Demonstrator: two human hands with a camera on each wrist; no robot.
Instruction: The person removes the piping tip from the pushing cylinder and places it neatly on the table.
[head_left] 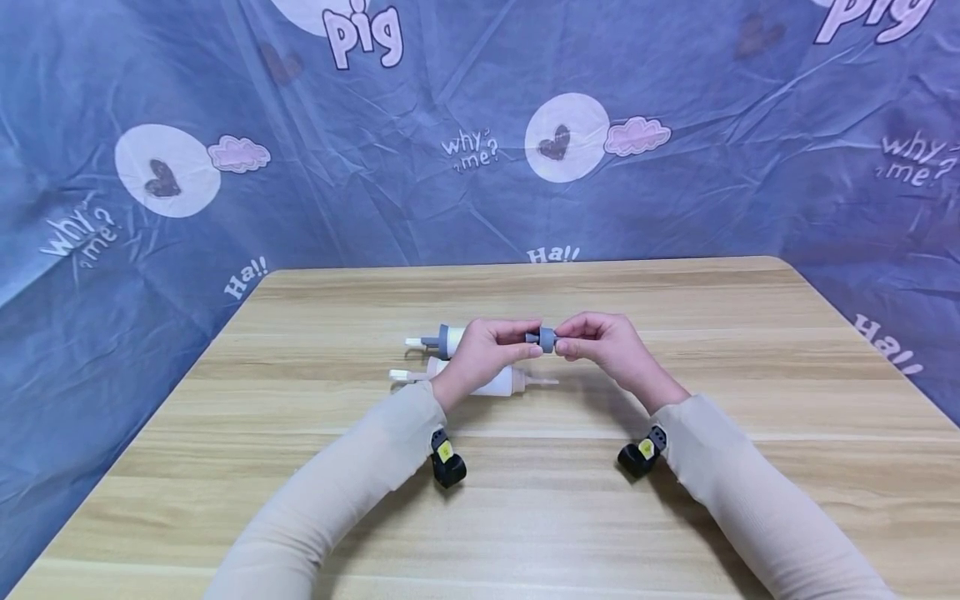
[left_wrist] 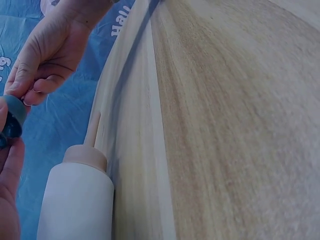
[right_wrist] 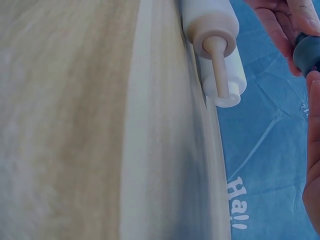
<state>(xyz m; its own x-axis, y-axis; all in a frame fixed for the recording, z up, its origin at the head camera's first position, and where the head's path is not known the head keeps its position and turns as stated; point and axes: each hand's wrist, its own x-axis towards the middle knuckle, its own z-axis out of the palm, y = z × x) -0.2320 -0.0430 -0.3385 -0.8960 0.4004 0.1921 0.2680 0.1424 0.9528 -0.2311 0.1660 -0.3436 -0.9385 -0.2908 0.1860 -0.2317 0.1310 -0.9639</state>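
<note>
Over the far middle of the table, both hands hold one small grey-blue cap-like piece (head_left: pixel 547 340). My left hand (head_left: pixel 489 343) pinches its left end between thumb and fingers. From the other side my right hand (head_left: pixel 609 343) grips the right end with thumb and fingertips. In the left wrist view the wide rim of the cap-like piece (left_wrist: pixel 16 114) and its dark, rounded inside show. Below and left of the hands lies a white cylindrical bottle (head_left: pixel 495 387) with a beige collar and thin beige spout. Behind it lies a second white bottle (head_left: pixel 455 337) with a grey-blue end, partly hidden by my left hand.
Both bottles lie sideways on a wood-grain table (head_left: pixel 540 525), their white-tipped stems pointing left. A blue printed cloth (head_left: pixel 420 200) hangs behind the far edge and along both sides. Black cameras (head_left: pixel 448 468) are strapped at both wrists.
</note>
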